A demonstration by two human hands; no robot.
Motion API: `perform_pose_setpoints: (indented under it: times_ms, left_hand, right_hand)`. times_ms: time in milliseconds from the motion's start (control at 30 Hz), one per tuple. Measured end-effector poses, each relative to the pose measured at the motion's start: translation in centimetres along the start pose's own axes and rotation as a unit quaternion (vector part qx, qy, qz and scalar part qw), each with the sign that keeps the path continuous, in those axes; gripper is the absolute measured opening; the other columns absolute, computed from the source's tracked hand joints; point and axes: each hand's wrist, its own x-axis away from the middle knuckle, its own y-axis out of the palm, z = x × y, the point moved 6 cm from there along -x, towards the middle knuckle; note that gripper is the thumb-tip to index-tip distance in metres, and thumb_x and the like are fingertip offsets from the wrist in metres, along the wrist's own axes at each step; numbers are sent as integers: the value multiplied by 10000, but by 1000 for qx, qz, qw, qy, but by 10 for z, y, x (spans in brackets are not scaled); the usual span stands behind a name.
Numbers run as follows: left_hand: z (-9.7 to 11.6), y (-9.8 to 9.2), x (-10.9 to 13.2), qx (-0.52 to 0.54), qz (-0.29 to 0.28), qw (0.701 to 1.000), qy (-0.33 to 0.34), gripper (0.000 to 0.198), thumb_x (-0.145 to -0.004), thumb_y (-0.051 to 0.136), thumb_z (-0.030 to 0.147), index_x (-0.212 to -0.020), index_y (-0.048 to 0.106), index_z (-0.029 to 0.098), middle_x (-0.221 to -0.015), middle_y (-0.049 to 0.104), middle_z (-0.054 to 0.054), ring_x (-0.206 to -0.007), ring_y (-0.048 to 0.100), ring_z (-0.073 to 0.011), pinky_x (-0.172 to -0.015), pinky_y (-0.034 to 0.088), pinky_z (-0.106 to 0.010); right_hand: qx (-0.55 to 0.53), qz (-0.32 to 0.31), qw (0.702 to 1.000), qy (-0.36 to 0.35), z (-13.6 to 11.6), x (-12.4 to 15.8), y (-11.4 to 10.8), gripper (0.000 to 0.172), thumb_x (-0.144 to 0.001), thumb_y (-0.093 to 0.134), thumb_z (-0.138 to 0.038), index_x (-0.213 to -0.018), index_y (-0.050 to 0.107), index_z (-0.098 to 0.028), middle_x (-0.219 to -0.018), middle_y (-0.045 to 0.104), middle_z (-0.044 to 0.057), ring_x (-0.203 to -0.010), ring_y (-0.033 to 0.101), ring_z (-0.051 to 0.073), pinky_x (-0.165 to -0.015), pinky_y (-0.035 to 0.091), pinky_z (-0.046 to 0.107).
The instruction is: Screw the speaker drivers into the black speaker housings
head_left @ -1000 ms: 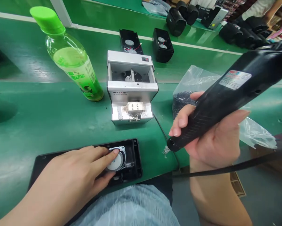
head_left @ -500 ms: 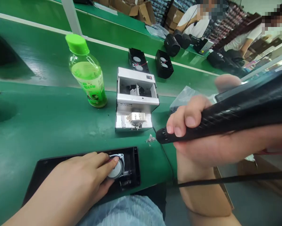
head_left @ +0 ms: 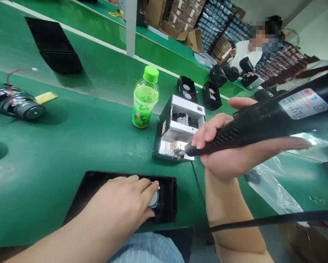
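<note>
My left hand (head_left: 122, 199) lies over a round speaker driver (head_left: 154, 200), thumb and fingers around it and covering most of it. The driver sits inside a long black plastic housing (head_left: 167, 201) near the table's front edge. In my right hand (head_left: 224, 160) is a black electric screwdriver (head_left: 251, 122), fingers wrapped round its body. Its tip is at the front of a silver and black screw feeder (head_left: 164, 140), by the small metal outlet. Whether a screw is on the bit is too small to tell.
A green-capped bottle (head_left: 144, 102) stands left of the feeder. Two black speaker boxes (head_left: 187, 89) are behind it. Farther left are a wired motor-like part (head_left: 21, 104) and a black panel (head_left: 54, 47). A black cable (head_left: 262, 220) crosses my right forearm. A co-worker (head_left: 248, 54) is across the bench.
My view has turned left, bringing in the wired part. The screwdriver tip has moved from in front of the feeder to its outlet. My left hand stays on the speaker driver.
</note>
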Motion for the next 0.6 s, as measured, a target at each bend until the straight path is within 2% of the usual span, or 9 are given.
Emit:
perform_pose_setpoints:
  times_ms: [100, 200, 300, 367, 467, 533, 600]
  left_hand:
    - [-1, 2, -2, -16, -30, 999, -23, 450, -892, 902, 327, -1313, 815, 196, -1232, 854, -140, -1019, 835, -360, -795, 722, -487]
    - [-2, -2, -2, -19, -34, 998, -39, 440, -902, 895, 357, -1305, 820, 200, -1200, 854, -148, -1019, 828, -379, -784, 718, -513]
    - [-2, -5, 0, 1, -36, 998, -59, 345, -935, 859, 343, -1256, 830, 222, -1197, 847, -128, -998, 822, -359, -791, 711, -518]
    - [-1, -5, 1, 18, -37, 997, -69, 261, -944, 840, 298, -1197, 834, 235, -1178, 843, -104, -970, 818, -340, -788, 704, -515]
    - [-1, -4, 5, 39, -26, 997, -68, 234, -916, 852, 254, -1149, 824, 248, -1172, 835, -75, -961, 809, -337, -798, 691, -534]
    - [-2, -3, 7, 47, -6, 997, -57, 237, -898, 864, 235, -1128, 817, 261, -1152, 836, -49, -939, 800, -322, -795, 679, -525]
    - [-2, -3, 9, 49, 20, 998, -41, 226, -882, 873, 213, -1092, 809, 265, -1113, 838, -31, -906, 788, -301, -772, 660, -487]
  right_hand:
    - [23, 19, 998, -48, 2, -5, -1, 938, -856, 275, -1043, -1080, 731, -255, -485, 483, -65, -301, 465, 162, -276, 334, 287]
    - [22, 29, 998, -54, 8, -7, -2, 979, -846, 237, -1057, -1085, 747, -256, -457, 451, -69, -284, 462, 166, -261, 322, 282]
    - [-1, 17, 1000, -21, 13, -3, -5, 882, -881, 360, -1015, -1135, 751, -266, -476, 504, -64, -293, 472, 166, -265, 344, 284]
    - [-25, 16, 1000, -2, 7, 3, -11, 810, -872, 479, -983, -1146, 753, -272, -500, 547, -65, -296, 471, 160, -262, 348, 286]
    - [-52, 22, 997, 44, -11, 13, -23, 697, -847, 648, -909, -1132, 756, -283, -552, 609, -59, -349, 516, 166, -313, 423, 309]
    - [-67, -6, 995, 79, -25, 22, -27, 617, -873, 696, -836, -1178, 759, -304, -615, 660, -42, -427, 571, 181, -408, 514, 344]
    - [-92, -35, 992, 81, -36, 32, -25, 546, -937, 672, -775, -1230, 760, -323, -655, 685, -28, -470, 595, 183, -478, 554, 361]
